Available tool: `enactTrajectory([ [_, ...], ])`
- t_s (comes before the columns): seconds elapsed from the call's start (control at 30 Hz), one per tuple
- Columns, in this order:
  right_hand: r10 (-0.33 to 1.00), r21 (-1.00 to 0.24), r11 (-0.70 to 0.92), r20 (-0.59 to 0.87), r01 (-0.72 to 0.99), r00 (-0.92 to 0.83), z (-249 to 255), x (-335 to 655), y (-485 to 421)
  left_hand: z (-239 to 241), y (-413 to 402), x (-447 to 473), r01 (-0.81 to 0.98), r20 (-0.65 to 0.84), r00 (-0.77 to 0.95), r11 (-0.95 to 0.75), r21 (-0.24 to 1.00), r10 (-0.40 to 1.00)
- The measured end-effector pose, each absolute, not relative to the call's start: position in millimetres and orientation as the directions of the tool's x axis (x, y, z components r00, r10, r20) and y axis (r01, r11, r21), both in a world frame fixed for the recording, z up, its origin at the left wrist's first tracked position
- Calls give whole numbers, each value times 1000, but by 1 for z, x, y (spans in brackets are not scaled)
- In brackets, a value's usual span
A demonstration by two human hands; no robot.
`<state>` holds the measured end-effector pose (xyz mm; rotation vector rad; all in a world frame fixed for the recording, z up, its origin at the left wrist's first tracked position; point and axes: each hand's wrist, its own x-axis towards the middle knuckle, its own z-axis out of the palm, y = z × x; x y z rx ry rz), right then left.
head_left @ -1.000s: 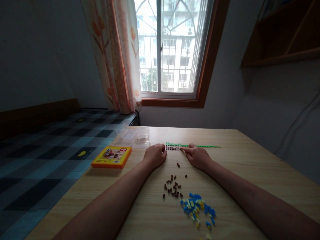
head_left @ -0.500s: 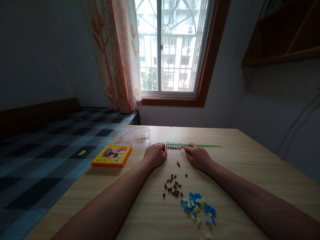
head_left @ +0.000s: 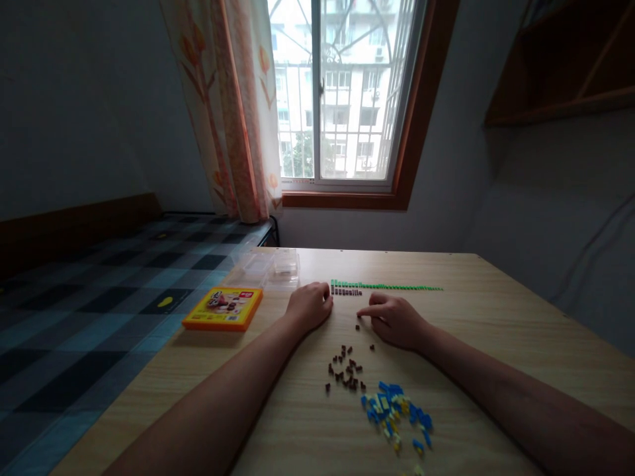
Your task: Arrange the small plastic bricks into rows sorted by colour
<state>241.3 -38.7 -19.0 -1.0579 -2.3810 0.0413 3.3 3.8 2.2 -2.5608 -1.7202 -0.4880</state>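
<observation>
My left hand [head_left: 308, 306] rests on the wooden table with its fingers curled, beside the left end of two rows of tiny blocks. What is inside those fingers, if anything, is hidden. The far row is green blocks [head_left: 387, 287]; nearer to me runs a shorter row of dark brown blocks [head_left: 346, 292]. My right hand [head_left: 394, 319] lies just in front of the rows, index finger stretched out and the others bent. Its fingertip points down at the table, right behind a single loose brown block [head_left: 357, 327]. Whether a block lies under the fingertip cannot be made out.
Loose brown blocks [head_left: 350, 370] lie scattered between my forearms. Nearer is a pile of blue, yellow and pale blocks [head_left: 397, 406]. On the left are an orange-and-yellow box [head_left: 223, 309] and clear plastic trays [head_left: 270, 268]. A checked bed [head_left: 99, 317] adjoins the table.
My right hand has drawn back from the end of the brown row toward the loose blocks. Of two loose brown blocks there, only one now shows. My left hand has stayed put.
</observation>
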Motion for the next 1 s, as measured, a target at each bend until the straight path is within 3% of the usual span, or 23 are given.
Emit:
enactTrajectory([
  [0.2, 864, -230, 408, 409, 884, -293, -21, 248, -24, 1, 5, 3, 905, 275, 347, -397, 152, 897],
  [0.3, 882, -215, 352, 403, 911, -246, -21, 248, -23, -1, 6, 2, 905, 281, 348, -399, 149, 894],
  [1.0, 884, -311, 354, 420, 882, -207, -24, 247, -12, 1, 5, 2, 904, 274, 352, -402, 149, 895],
])
